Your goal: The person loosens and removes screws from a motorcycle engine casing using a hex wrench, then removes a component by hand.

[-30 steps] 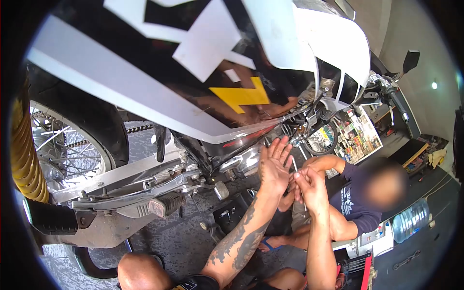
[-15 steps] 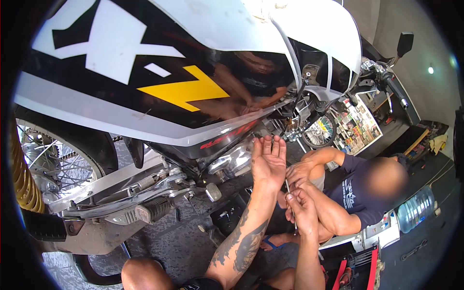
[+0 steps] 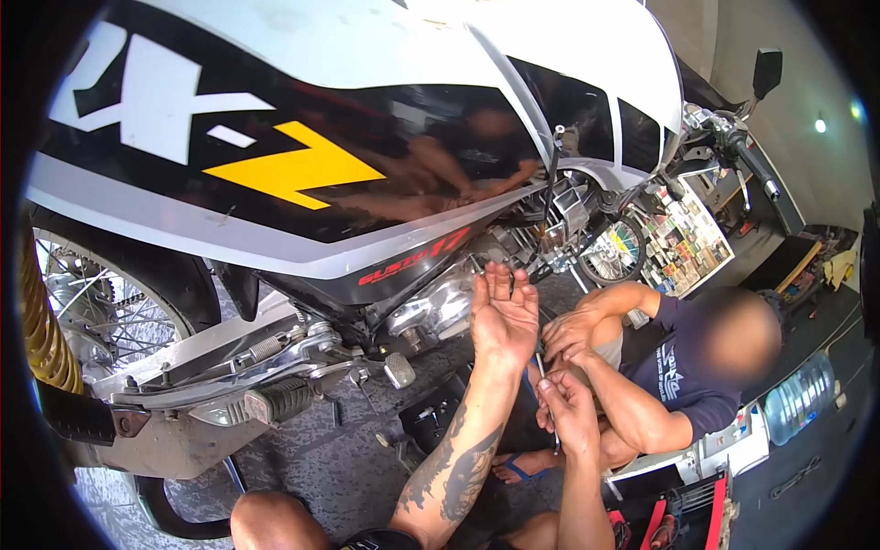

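My left hand (image 3: pixel 504 321), at the end of a tattooed forearm, is raised palm-up beside the motorcycle's engine (image 3: pixel 435 307). Its fingers are stretched out and it holds nothing. To the right and a little lower, my right hand (image 3: pixel 570 408) is closed around a slim metal rod (image 3: pixel 541 365). One end of the rod points up toward my left wrist; the other sticks out below my fist. The rod's exact kind is not clear. Above both hands is the motorcycle's black and white side panel (image 3: pixel 412 174) with a yellow mark.
A person in a dark shirt (image 3: pixel 674 367) crouches close on the right, hands near mine. A dark tray of small parts (image 3: pixel 431 417) lies on the floor. The footpeg (image 3: pixel 280 401) juts out on the left. A red-edged tool case (image 3: pixel 715 513) and a water jug (image 3: pixel 797 399) stand right.
The motorcycle's panel has shifted left in the view. My left hand sits slightly lower, still with fingers stretched. The rod stays in my right hand, which has moved down slightly.
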{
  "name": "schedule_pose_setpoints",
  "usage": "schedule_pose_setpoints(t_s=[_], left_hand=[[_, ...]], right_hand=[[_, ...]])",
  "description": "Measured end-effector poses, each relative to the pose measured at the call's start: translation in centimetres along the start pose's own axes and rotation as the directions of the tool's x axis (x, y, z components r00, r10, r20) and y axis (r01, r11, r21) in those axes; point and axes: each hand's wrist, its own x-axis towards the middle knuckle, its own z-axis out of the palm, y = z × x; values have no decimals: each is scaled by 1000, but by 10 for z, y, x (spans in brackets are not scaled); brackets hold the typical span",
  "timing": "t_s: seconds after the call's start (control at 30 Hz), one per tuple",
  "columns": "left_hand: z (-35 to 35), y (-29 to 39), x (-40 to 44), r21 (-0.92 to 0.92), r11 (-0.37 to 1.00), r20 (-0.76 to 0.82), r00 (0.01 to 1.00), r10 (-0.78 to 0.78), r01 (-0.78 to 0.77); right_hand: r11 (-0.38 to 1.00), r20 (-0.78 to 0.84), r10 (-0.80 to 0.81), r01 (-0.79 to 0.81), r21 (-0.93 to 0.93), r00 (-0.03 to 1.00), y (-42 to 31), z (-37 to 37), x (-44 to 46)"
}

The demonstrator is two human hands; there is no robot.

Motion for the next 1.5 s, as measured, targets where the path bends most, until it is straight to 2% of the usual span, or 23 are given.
schedule_pose_setpoints(t_s=[0.13,0.2,0.27,0.33,0.37,0.43,0.47,0.5,0.53,0.6,0.63,0.73,0.87,0.9,0.97,1.0,1.07,1.1,1.17,1.2,1.33,1.43,1.5], left_hand=[[12,2,-3,-6,1000,-90,996,21,-22],[1,6,4,3,1000,99,995,-27,26],[3,-3,-5,6,999,-13,999,37,-36],[-1,-12,-21,183,982,70,997,36,-48],[1,-22,-37,315,947,-27,997,77,-64],[-27,-24,-58,738,673,-32,994,107,-48],[-51,-20,-66,887,461,-55,989,137,-14],[-84,-10,-75,986,138,-117,979,169,94],[-119,4,-83,959,-204,-154,965,211,198],[-184,36,-108,546,-790,-94,958,270,277],[-205,51,-119,530,-807,-79,963,259,261],[-243,92,-135,114,-945,-144,946,290,307],[-224,96,-123,-52,-956,-139,945,295,290],[-206,88,-109,337,-873,-164,935,314,353],[-157,65,-79,871,-394,-201,944,260,294],[-130,51,-63,974,-91,-188,961,202,209],[-95,38,-31,981,154,-119,993,15,115],[-86,33,-21,982,151,-112,994,12,109],[-72,25,-6,992,-19,-126,981,-146,124],[-69,18,-6,992,-80,-102,989,-108,93],[-69,-1,-1,988,151,-38,999,29,33],[-60,-21,6,957,289,-32,994,100,2],[-61,-27,19,934,355,-17,989,147,-36]], right_hand=[[1000,14,17,-17,21,1000,3,-8,0],[1000,14,20,-21,22,1000,7,-12,-1],[1000,13,15,-15,22,1000,9,-16,-2],[999,-25,1,0,40,1000,10,-20,-1],[998,-60,-38,41,47,997,13,-24,3],[986,-131,-83,100,130,988,14,-30,11],[979,-162,-69,98,181,984,13,-34,16],[974,-133,-68,94,204,989,14,-37,21],[970,-145,-60,92,225,988,18,-37,22],[995,-31,-46,48,90,998,25,-35,30],[985,2,-169,169,-26,986,42,-33,38],[997,136,-39,47,-57,990,43,-20,47],[991,215,-85,105,-81,973,24,-8,60],[980,217,-155,178,-89,964,25,-8,67],[981,241,-135,164,-103,961,30,-7,84],[981,271,-103,143,-134,957,30,-6,90],[986,286,-73,112,-122,955,24,-7,93],[989,312,-65,102,-103,948,22,-7,94],[994,340,-57,86,-68,939,14,-13,96],[994,341,-64,91,-64,938,16,-16,98],[987,384,-143,103,122,912,40,-27,103],[982,349,-175,135,136,921,43,-35,80],[888,178,-346,260,379,921,43,-34,66]])
